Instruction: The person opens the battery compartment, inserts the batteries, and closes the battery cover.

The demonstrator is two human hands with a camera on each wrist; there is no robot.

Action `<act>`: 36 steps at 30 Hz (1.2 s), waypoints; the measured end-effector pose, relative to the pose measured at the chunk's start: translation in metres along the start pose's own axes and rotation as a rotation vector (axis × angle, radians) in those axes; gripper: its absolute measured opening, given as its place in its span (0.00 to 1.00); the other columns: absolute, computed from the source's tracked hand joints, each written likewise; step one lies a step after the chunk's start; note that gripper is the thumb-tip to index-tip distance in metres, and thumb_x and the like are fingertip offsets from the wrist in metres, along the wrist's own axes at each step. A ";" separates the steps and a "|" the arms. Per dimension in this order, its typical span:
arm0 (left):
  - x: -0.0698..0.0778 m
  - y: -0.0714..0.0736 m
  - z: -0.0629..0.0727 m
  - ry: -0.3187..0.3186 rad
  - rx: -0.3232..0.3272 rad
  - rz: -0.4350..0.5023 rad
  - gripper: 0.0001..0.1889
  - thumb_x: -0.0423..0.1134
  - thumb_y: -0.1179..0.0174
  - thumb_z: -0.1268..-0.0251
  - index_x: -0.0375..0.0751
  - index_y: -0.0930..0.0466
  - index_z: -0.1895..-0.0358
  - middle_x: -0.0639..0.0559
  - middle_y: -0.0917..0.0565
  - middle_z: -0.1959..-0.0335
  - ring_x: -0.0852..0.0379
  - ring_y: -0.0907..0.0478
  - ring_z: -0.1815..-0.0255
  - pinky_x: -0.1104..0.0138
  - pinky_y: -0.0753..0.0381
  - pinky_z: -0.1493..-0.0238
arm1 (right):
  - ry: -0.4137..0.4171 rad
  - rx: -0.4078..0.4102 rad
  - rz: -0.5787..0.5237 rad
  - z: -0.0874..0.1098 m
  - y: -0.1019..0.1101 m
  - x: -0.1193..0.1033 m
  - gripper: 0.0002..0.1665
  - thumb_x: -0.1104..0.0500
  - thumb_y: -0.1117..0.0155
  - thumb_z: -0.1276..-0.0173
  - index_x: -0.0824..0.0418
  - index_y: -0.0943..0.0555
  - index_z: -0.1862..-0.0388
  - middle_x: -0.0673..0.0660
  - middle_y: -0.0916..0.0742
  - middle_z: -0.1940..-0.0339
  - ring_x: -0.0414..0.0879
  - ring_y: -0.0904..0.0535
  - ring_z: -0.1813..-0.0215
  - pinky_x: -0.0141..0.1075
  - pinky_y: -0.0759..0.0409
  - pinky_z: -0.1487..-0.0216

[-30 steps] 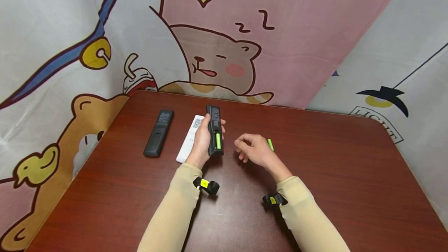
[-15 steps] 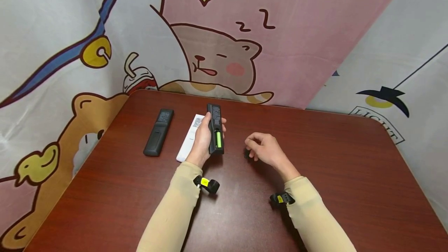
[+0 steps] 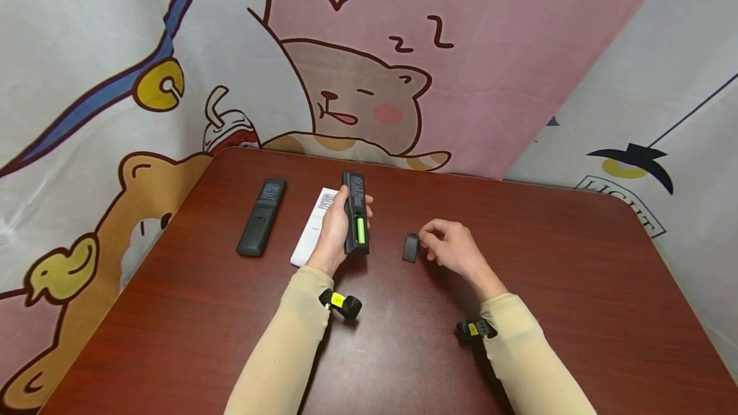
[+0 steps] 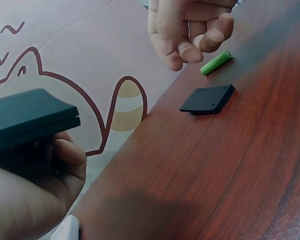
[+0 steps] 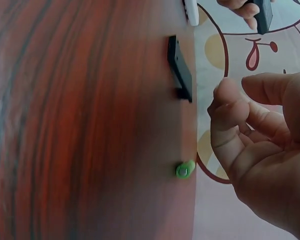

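My left hand grips a black remote control, its back turned up. One green battery sits in the uncovered compartment near its lower end. My right hand hovers over the table with bent fingers and holds nothing; a gap shows between thumb and forefinger in the right wrist view. Just left of those fingers, a black battery cover lies on the table. A second green battery lies beyond the cover in the left wrist view; the right hand hides it in the head view.
Another black remote lies back side up at the left of the brown table. A white remote lies partly behind my left hand. A cartoon-printed cloth hangs along the table's far edge.
My right hand has moved to the right, away from the held remote, and the battery cover has come into sight. The loose battery is now hidden behind it. The left hand stays nearly still.
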State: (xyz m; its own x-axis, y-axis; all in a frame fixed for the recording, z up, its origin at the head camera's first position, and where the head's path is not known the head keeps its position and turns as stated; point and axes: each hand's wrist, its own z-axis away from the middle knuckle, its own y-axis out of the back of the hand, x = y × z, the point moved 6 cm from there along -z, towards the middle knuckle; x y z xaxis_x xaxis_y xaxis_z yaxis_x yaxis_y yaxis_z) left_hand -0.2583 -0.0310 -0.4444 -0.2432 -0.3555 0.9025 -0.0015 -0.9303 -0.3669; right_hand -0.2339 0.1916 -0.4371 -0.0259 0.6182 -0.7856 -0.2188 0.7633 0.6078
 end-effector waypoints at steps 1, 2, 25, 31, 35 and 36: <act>0.000 0.000 0.000 -0.001 -0.001 0.000 0.33 0.57 0.70 0.15 0.33 0.22 0.42 0.50 0.22 0.69 0.55 0.27 0.71 0.68 0.24 0.68 | -0.002 0.009 0.012 0.001 0.002 0.001 0.11 0.60 0.41 0.23 0.65 0.16 0.52 0.61 0.13 0.72 0.44 0.23 0.80 0.37 0.23 0.75; 0.000 0.000 0.001 0.000 -0.002 -0.001 0.34 0.57 0.70 0.15 0.31 0.23 0.41 0.50 0.22 0.69 0.55 0.27 0.71 0.68 0.24 0.69 | -0.004 0.016 0.023 0.001 0.004 0.003 0.11 0.60 0.41 0.23 0.65 0.16 0.52 0.60 0.13 0.73 0.44 0.23 0.80 0.37 0.24 0.75; -0.002 0.001 -0.001 -0.004 0.008 0.006 0.34 0.59 0.70 0.15 0.35 0.20 0.46 0.50 0.21 0.69 0.55 0.26 0.72 0.67 0.23 0.69 | -0.003 0.207 0.280 0.005 0.033 0.023 0.05 0.65 0.39 0.31 0.64 0.17 0.62 0.57 0.15 0.70 0.46 0.25 0.72 0.37 0.29 0.71; -0.003 0.002 -0.002 0.001 0.004 0.004 0.33 0.59 0.69 0.15 0.34 0.20 0.46 0.50 0.21 0.69 0.56 0.26 0.72 0.68 0.24 0.68 | -0.044 0.184 0.298 0.003 0.032 0.028 0.04 0.64 0.37 0.31 0.65 0.18 0.63 0.57 0.16 0.71 0.48 0.25 0.72 0.38 0.28 0.71; -0.002 0.003 -0.001 0.007 0.007 0.002 0.33 0.59 0.69 0.15 0.35 0.20 0.46 0.50 0.21 0.69 0.56 0.26 0.73 0.68 0.24 0.68 | -0.074 0.169 0.328 0.002 0.030 0.031 0.05 0.62 0.35 0.32 0.64 0.18 0.63 0.57 0.16 0.72 0.49 0.24 0.70 0.38 0.28 0.68; -0.002 0.003 -0.001 0.008 0.008 0.002 0.33 0.59 0.69 0.15 0.35 0.20 0.46 0.50 0.21 0.69 0.56 0.26 0.73 0.68 0.24 0.68 | -0.085 0.164 0.336 0.001 0.029 0.032 0.05 0.62 0.35 0.32 0.63 0.18 0.64 0.57 0.16 0.72 0.49 0.23 0.69 0.39 0.28 0.68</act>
State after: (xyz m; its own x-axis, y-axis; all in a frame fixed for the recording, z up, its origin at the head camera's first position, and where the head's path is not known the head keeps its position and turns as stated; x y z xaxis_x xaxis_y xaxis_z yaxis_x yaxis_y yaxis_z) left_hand -0.2589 -0.0326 -0.4475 -0.2507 -0.3570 0.8998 0.0073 -0.9302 -0.3671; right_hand -0.2400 0.2336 -0.4440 0.0130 0.8470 -0.5314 -0.0529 0.5313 0.8455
